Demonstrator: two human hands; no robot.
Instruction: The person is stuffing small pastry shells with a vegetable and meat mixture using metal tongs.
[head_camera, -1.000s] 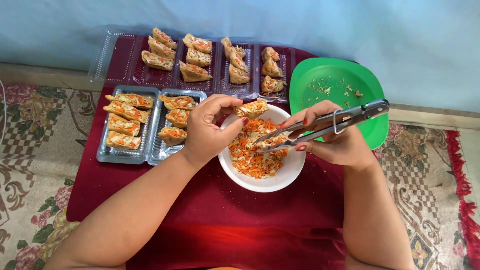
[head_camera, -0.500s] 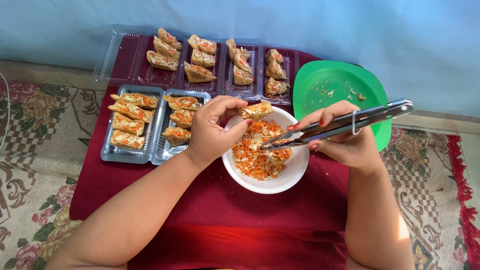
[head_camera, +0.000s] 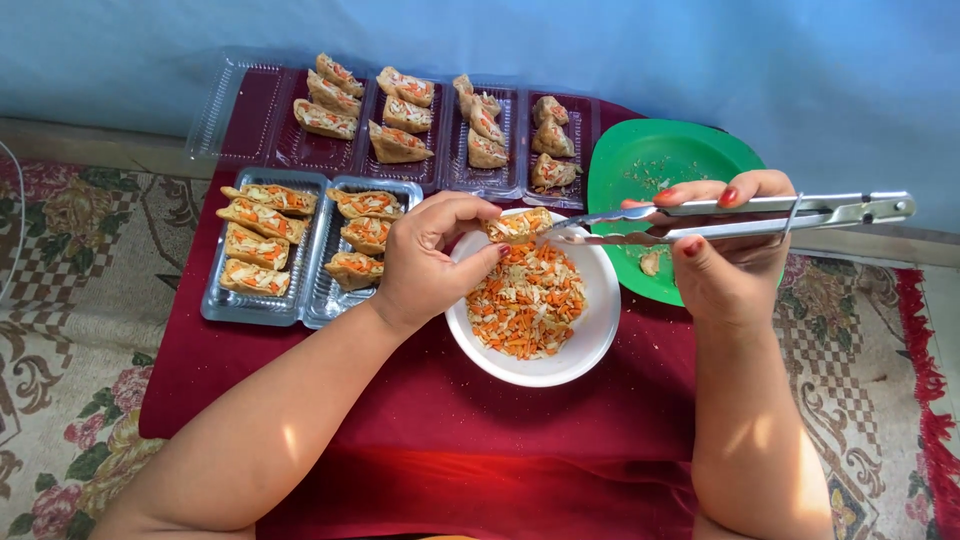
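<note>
Both hands closed — pouch (head_camera: 518, 225), tongs (head_camera: 740, 214)

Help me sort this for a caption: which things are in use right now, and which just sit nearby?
In use:
left hand holding a stuffed pocket
right hand holding tongs
white bowl of shredded filling

Sitting nearby:
trays of filled pockets
green plate
red cloth

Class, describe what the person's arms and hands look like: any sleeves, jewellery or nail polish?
Both forearms are bare, with no sleeves, watch or bracelets in view. The right hand has red-painted fingernails on the thumb and fingers. The left hand shows no rings; its nails are mostly hidden.
</note>
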